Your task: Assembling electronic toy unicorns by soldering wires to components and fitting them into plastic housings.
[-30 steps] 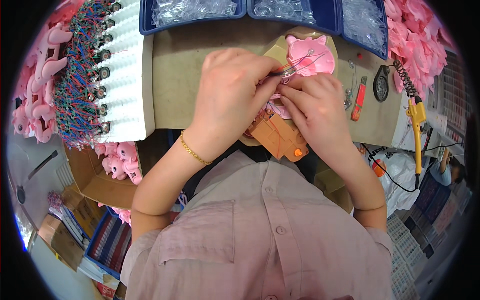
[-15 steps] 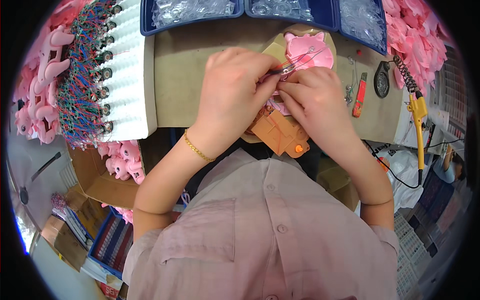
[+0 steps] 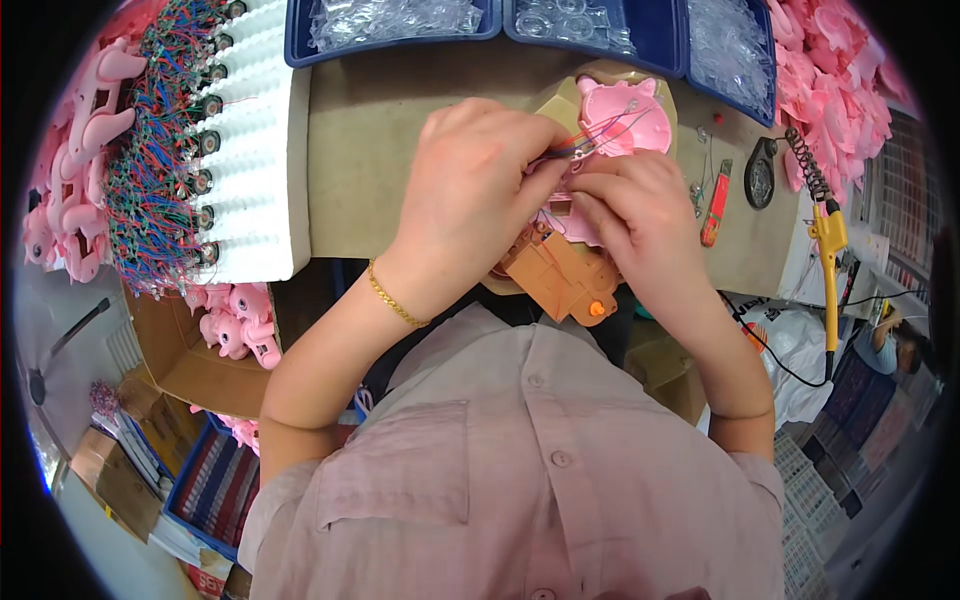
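My left hand (image 3: 480,175) is closed in a pinch on a bundle of thin coloured wires (image 3: 592,140), whose loose ends reach over a pink toy shell half (image 3: 650,128). The shell is shaped like an animal's head, lies hollow side up and rests on a tan holder (image 3: 555,97). Beside the wires, my right hand (image 3: 645,210) has its fingers curled together over the lower part of the shell; what they grip is hidden. Below my fingers sits an orange plastic gear housing (image 3: 560,272) with a small orange knob, touching the shell's lower part.
Blue bins (image 3: 400,28) of clear plastic parts line the back. At left, a white ribbed foam tray (image 3: 262,150) bears wired round parts. On the right are a red box cutter (image 3: 716,205), a black oval object (image 3: 760,175), a yellow soldering iron (image 3: 829,260) and piled pink parts (image 3: 830,90).
My right hand has shifted slightly down and right from the wires, its fingers loosening a little. My left hand still pinches the wires. The whole view has shifted slightly.
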### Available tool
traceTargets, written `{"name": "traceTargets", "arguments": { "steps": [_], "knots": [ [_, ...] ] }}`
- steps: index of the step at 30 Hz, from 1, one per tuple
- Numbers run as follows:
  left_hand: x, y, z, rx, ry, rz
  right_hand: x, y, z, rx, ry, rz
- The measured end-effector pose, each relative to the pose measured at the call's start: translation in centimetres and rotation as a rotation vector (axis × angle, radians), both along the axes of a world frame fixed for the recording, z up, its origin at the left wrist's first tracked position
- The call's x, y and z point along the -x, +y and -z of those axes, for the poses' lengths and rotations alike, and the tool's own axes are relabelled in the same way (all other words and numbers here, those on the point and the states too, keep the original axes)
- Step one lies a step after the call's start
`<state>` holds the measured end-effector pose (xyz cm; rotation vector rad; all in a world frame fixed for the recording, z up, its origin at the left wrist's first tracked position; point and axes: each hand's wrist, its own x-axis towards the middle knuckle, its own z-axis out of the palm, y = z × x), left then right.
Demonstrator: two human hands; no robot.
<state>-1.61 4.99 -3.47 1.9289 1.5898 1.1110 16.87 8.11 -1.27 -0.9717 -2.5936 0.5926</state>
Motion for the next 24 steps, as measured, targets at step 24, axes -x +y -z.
{"name": "traceTargets", "arguments": {
  "steps": [24],
  "knots": [
    [0.4,1.9,-4.1,0.368,0.039,-0.035,-0.3,-5.6,-4.8,0.144,-0.254,0.162]
  ]
}}
